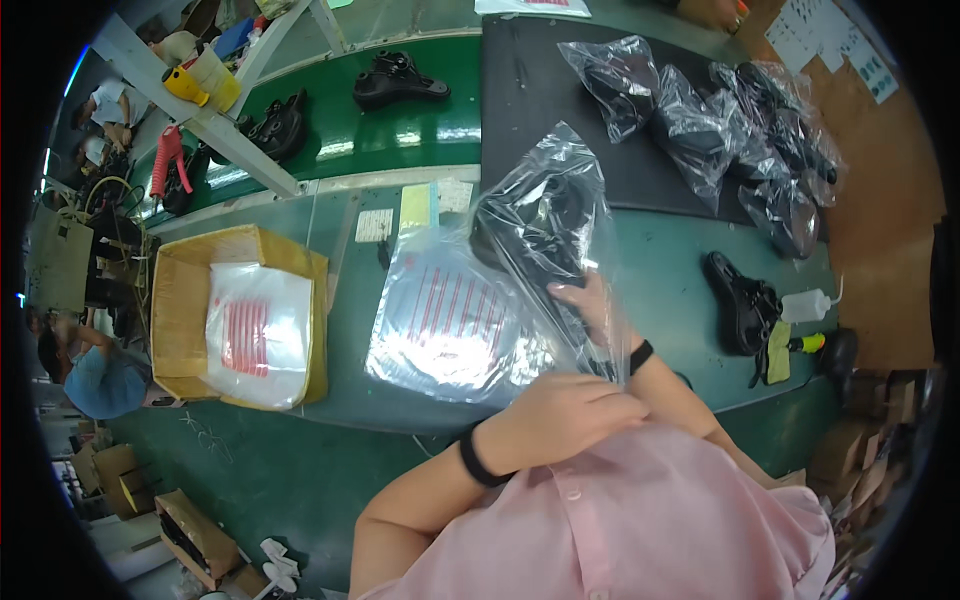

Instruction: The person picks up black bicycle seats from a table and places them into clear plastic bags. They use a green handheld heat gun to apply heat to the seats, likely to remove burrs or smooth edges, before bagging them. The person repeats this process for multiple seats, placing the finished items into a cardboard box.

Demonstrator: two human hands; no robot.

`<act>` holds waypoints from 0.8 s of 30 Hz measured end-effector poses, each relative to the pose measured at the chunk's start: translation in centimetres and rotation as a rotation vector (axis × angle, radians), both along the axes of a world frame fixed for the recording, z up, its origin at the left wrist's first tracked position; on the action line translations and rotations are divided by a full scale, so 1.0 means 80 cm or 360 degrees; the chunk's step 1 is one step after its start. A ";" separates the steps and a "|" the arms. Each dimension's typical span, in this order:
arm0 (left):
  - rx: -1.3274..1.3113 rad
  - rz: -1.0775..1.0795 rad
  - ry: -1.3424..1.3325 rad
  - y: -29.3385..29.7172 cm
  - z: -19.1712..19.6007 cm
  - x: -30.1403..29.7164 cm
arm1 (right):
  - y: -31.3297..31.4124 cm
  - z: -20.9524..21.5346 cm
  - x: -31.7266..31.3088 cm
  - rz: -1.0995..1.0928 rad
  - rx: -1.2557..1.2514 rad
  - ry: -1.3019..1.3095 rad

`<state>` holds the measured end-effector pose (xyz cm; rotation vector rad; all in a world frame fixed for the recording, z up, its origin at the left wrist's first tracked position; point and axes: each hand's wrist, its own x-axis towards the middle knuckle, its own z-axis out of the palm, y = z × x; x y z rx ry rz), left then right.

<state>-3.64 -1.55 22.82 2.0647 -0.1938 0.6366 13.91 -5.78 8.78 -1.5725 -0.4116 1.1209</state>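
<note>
A black shoe (540,215) lies inside a clear plastic bag (562,150) in front of me. My right hand (592,308) shows through the film, its fingers closed on the lower end of the shoe. At the bag's near end, my left hand (560,415) is curled with its knuckles up and appears to grip the edge of the film; its fingertips are partly hidden. Beside the bag, on the left, lies a stack of flat clear bags (445,325) with red print.
A yellow-brown box (168,315) holding printed bags stands at left. Bagged shoes (690,130) lie on a black mat (525,85) at the back right. Unbagged shoes (395,82) sit on the green belt (400,130). At right are another shoe (740,305) and a squeeze bottle (808,306).
</note>
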 end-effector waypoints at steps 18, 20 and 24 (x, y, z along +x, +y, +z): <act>-0.1404 -0.0095 -0.1173 0.237 -0.003 -0.020 | 0.552 -0.071 0.250 0.0325 0.0043 -0.1847; -0.1507 -0.0026 -0.1254 0.252 -0.024 -0.004 | 0.609 -0.096 0.244 0.0429 -0.0224 -0.2279; -0.1515 0.0127 -0.1118 0.276 -0.046 -0.007 | 0.650 -0.112 0.222 0.0572 -0.0639 -0.2292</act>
